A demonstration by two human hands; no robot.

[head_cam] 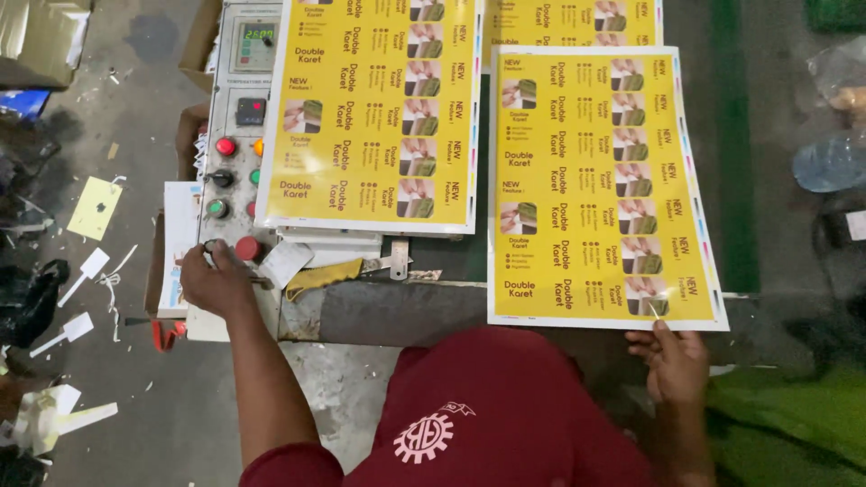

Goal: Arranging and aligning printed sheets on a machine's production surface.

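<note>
- Yellow printed sheet point(600, 185): right of centre of the frame, flat on the tabletop point(379, 311), long axis running top to bottom.
- Right hand point(672, 361): directly below the sheet's lower right edge, fingertips pinching that edge; the nearer hand.
- Left hand point(215, 280): lower left, well apart, fingers closed on a small knob of the control panel point(236, 135).
- Second yellow sheet point(370, 108): upper centre, beside the panel.

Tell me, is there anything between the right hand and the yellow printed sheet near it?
No. The right hand already touches the near edge of the yellow printed sheet, its fingers at the white border. Nothing visible lies between them.
</note>
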